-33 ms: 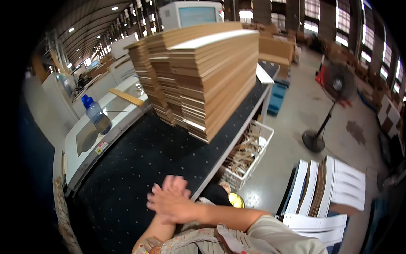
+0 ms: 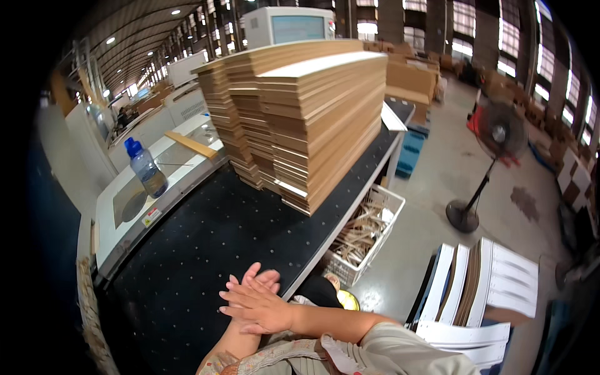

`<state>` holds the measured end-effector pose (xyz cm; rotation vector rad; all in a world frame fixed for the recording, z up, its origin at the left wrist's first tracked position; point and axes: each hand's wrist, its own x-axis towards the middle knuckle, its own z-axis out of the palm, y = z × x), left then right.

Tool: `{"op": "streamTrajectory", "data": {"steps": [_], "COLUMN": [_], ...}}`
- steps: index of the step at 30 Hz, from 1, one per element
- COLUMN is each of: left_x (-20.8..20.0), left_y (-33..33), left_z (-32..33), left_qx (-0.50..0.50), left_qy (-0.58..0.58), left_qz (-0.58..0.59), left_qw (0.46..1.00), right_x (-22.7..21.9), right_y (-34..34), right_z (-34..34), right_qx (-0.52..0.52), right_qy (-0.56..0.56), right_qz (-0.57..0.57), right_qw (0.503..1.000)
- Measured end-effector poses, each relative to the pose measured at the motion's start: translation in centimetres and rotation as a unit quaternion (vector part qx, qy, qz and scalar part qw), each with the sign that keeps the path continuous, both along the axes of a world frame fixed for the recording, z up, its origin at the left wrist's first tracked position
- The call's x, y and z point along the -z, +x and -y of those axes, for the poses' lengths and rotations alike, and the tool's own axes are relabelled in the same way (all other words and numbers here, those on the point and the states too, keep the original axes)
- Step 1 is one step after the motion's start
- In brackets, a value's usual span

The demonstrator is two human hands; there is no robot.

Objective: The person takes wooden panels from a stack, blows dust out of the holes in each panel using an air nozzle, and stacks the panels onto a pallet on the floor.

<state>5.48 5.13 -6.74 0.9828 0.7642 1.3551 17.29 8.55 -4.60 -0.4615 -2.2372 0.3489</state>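
Note:
My right hand [image 2: 265, 307] lies across my left hand [image 2: 267, 279] above the near part of a black table [image 2: 200, 250] dotted with small pale spots. The right fingers are spread and extended over the back or wrist of the left. Beyond them, the left fingers stretch out, partly covered. Neither hand holds anything I can see. Farther along the same table, tall stacks of brown board pieces [image 2: 340, 128] stand side by side, with white faces on top and a few white edges.
A blue-capped bottle [image 2: 149, 174] and a wooden strip [image 2: 190, 145] rest on the machine bed at left. A monitor [image 2: 297, 28] rises behind the stacks. Right of the table are a white crate [image 2: 369, 237] of scraps, a standing fan [image 2: 484, 181] and stacked white panels [image 2: 509, 275].
My right hand has slid slightly toward me over the left, and the left fingers now show more clearly. The whole scene sits a little lower in the picture.

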Motion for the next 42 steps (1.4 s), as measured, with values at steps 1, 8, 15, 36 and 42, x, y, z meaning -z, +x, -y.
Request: {"op": "streamTrajectory", "data": {"steps": [1, 8, 15, 36, 42], "left_x": [-1.0, 0.3, 5.7, 5.3, 4.2], "left_y": [-0.7, -5.7, -7.8, -9.7, -10.0], "left_z": [1.2, 4.7, 4.3, 3.9, 4.3], "left_qx": [0.005, -0.071, -0.156, -0.051, -0.047], "left_qy": [-0.031, -0.079, -0.006, -0.063, -0.063], "left_qz": [0.122, 0.073, -0.117, -0.067, -0.054], "left_qw": [0.992, 0.992, 0.981, 0.994, 0.995], "right_x": [1.6, -4.1, -20.9, -27.1, -26.3], "right_y": [-1.4, 3.1, 5.6, 8.7, 9.2], "right_z": [0.2, -7.9, -16.2, -23.2, -25.3], "right_qx": [-0.022, 0.146, 0.335, 0.459, 0.304], "right_qy": [0.007, 0.064, 0.326, 0.089, -0.059], "right_qz": [0.049, 0.013, -0.055, -0.107, -0.320], "right_qw": [0.999, 0.987, 0.882, 0.878, 0.895]}}
